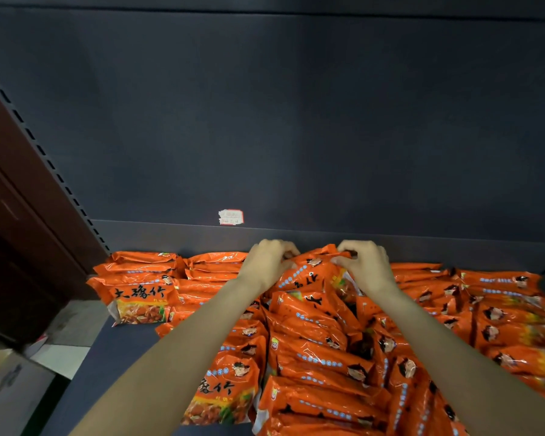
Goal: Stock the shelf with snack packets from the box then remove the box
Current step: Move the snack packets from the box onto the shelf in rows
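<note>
Several orange snack packets [312,347] lie heaped across the dark shelf [114,350]. Neat stacks stand at the back left [142,287]; the middle and right are a loose pile. One packet [309,273] stands tilted up at the back centre. My left hand [269,259] pinches its top left edge with curled fingers. My right hand [364,262] grips its top right edge. Both forearms reach over the pile. A corner of a cardboard box [10,382] shows at the lower left, off the shelf.
The dark back panel [280,121] rises right behind the packets, with a torn price label [231,217] stuck on it. A slotted upright [44,158] and a brown wooden door [10,215] flank the left. Bare shelf surface shows at the front left.
</note>
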Demonstrator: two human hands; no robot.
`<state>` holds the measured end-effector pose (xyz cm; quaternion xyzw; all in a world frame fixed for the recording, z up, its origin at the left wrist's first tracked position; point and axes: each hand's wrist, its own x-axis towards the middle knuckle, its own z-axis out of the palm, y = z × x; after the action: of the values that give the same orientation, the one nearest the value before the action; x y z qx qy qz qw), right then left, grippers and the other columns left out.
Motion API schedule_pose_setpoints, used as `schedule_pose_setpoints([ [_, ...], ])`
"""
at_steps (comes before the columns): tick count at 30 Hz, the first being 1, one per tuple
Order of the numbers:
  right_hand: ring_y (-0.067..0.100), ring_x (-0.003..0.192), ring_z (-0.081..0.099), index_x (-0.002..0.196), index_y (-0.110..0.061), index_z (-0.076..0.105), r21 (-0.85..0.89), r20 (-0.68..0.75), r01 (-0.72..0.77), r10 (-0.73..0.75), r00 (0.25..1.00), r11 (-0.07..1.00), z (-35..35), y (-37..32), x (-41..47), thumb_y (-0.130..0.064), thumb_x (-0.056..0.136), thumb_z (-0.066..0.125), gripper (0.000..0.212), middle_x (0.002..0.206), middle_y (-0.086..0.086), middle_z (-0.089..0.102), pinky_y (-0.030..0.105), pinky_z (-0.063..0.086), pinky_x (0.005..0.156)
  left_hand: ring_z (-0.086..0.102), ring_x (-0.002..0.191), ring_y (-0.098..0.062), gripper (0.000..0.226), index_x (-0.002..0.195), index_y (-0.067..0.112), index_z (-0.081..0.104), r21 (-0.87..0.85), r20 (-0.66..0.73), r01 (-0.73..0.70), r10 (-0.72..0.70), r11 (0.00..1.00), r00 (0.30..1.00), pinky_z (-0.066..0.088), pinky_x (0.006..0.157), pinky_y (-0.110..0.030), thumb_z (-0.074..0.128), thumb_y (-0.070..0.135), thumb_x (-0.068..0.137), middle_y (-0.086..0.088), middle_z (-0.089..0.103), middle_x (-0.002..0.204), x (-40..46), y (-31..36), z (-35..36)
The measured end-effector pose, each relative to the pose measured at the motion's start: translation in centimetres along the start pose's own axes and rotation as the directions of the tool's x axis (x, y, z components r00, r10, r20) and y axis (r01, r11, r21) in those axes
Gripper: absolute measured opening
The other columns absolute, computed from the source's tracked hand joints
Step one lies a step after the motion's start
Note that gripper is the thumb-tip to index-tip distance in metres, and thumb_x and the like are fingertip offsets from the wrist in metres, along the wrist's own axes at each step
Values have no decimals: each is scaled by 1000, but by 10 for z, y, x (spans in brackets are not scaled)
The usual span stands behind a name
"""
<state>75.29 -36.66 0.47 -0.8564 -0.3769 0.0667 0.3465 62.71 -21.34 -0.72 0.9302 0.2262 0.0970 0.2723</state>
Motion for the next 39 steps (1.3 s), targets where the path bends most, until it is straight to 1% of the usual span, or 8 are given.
schedule_pose_setpoints([
  [3, 2, 51, 46, 62, -20, 55, 112, -51, -23, 28, 998, 993, -3, 10, -6, -15, 76, 74, 25, 58, -9, 53, 14, 35, 54, 67, 92, -13, 15, 99, 19, 72, -29, -126, -56, 52, 998, 991, 51, 91, -31, 64, 16, 86, 2, 73, 97, 6, 9, -5],
  [6, 9, 68, 59, 67, -18, 57, 20, 70, -69, 68, 995, 997, -1, 22, -8, -11, 78, 72, 20, 70, -3, 61, 28, 43, 66, 65, 101, -14, 22, 109, 21, 69, -10, -16, -111, 111, 994, 994, 49, 95, -35, 64, 20, 87, 1, 72, 106, 10, 16, -3],
  [8, 19, 89, 64, 88, -15, 64, -90, 145, -92, 105, 984, 992, -2, 25, -10, -7, 79, 70, 13, 92, 4, 67, 32, 49, 80, 59, 114, -17, 31, 119, 22, 63, 28, 90, -128, 125, 991, 988, 45, 101, -39, 62, 26, 88, 0, 65, 120, 8, 15, 0],
  [12, 13, 111, 55, 126, -21, 55, -57, 127, 40, -33, 991, 998, -9, 16, -7, -13, 78, 73, 52, 117, -2, 58, 29, 46, 97, 50, 123, -18, 42, 129, 24, 54, 153, 101, -142, 127, 978, 987, 38, 106, -40, 62, 31, 88, 2, 55, 132, -1, 4, 1],
  [18, 17, 115, 55, 119, -19, 63, -254, 199, 131, -80, 977, 958, 2, 21, 2, -19, 85, 66, 34, 120, -2, 60, 34, 44, 99, 43, 123, -16, 50, 138, 29, 44, 326, 49, -127, 117, 937, 992, 32, 103, -33, 59, 30, 90, 4, 47, 132, -7, -4, -1],
  [23, 19, 119, 52, 122, -21, 61, -466, 243, 177, -68, 968, 867, 8, 24, 4, -17, 87, 63, 36, 126, -2, 58, 35, 46, 98, 41, 125, -15, 38, 132, 28, 51, 360, 159, -173, 122, 917, 980, 31, 103, -33, 51, 29, 95, 4, 47, 134, -8, -7, 1],
  [35, 20, 115, 51, 115, -21, 62, -410, 217, 178, -94, 972, 895, 9, 18, 6, -11, 83, 67, 34, 117, 1, 57, 33, 46, 94, 55, 106, -24, 19, 101, 17, 62, 514, -97, -13, 73, 858, 993, 37, 91, -36, 48, 11, 91, -3, 60, 111, 2, 3, 5],
  [39, 19, 117, 46, 119, -21, 58, -391, 269, 209, -106, 957, 896, 15, 19, 6, 2, 81, 60, 45, 119, 0, 52, 32, 43, 97, 50, 112, -20, 19, 104, 21, 64, 508, -8, -21, 29, 861, 1000, 33, 94, -35, 52, 16, 91, 1, 59, 116, -7, -8, -1],
])
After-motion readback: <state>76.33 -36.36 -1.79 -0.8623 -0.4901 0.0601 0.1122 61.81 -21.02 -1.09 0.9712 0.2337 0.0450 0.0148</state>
